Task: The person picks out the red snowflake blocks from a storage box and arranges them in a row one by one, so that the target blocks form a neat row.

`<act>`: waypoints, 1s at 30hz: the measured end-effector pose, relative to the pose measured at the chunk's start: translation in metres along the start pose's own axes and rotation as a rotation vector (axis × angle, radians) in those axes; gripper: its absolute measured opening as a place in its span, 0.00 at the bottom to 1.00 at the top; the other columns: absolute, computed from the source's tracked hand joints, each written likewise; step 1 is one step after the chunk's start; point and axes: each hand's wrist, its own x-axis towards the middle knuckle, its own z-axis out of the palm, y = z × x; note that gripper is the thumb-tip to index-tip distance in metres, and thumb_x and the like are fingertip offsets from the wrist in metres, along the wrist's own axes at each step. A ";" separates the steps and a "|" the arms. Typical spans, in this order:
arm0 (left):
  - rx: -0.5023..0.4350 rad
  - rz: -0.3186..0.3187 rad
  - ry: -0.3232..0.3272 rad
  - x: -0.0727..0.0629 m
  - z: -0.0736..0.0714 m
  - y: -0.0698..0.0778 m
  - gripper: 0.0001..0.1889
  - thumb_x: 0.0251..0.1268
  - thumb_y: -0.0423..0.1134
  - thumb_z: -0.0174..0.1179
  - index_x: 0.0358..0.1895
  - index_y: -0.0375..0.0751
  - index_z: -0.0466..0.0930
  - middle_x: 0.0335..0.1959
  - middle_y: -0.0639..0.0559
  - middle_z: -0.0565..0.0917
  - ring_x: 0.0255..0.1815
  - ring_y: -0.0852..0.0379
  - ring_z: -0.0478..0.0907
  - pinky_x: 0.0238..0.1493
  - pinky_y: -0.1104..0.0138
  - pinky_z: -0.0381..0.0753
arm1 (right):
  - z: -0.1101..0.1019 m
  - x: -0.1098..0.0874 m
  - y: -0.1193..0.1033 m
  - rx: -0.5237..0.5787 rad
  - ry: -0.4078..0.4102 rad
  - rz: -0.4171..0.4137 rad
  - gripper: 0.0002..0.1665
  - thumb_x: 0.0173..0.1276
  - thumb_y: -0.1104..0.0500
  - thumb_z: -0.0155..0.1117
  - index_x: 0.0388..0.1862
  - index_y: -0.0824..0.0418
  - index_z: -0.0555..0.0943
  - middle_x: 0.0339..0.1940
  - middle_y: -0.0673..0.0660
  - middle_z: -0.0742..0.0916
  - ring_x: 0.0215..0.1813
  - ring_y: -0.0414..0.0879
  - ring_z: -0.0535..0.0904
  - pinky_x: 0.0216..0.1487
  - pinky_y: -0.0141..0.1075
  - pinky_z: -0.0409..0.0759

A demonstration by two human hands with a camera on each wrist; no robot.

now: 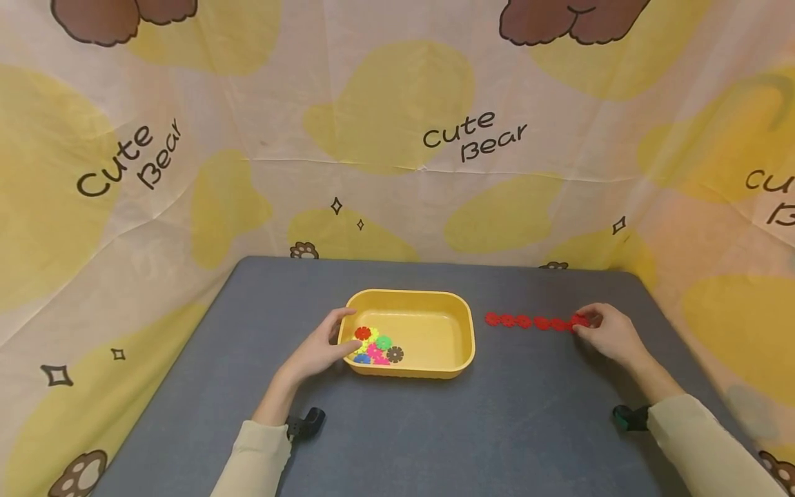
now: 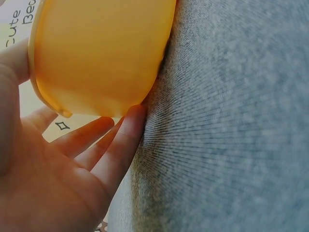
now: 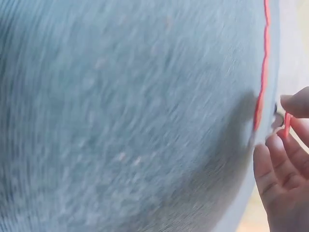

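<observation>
The left hand (image 1: 318, 350) holds the left end of a yellow plastic box (image 1: 435, 370), thumb over the rim and fingers against the outer wall. In the left wrist view, fingertips touch the lower part of the yellow box (image 2: 101, 53). Inside the box's left end lie notched plastic discs, among them a green disc (image 1: 384, 342) and a dark grey disc (image 1: 395, 355). To the right of the box, a row of red notched discs (image 1: 524, 322) lies on the table. At its right end the right hand (image 1: 610, 334) pinches a red disc (image 3: 287, 124) between thumb and fingers.
The blue-grey table (image 1: 472, 442) carries the box and the row. Behind and beside it hangs a printed cloth (image 1: 385, 124) with yellow patches and lettering. Each wrist wears a dark camera band, such as the left band (image 1: 306, 424).
</observation>
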 end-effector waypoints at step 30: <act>-0.010 0.012 0.000 -0.001 0.000 0.001 0.37 0.66 0.49 0.68 0.75 0.52 0.61 0.78 0.42 0.61 0.76 0.34 0.62 0.69 0.38 0.66 | -0.011 0.006 0.025 -0.067 -0.054 -0.040 0.18 0.61 0.65 0.69 0.47 0.75 0.82 0.37 0.66 0.86 0.36 0.55 0.80 0.37 0.46 0.77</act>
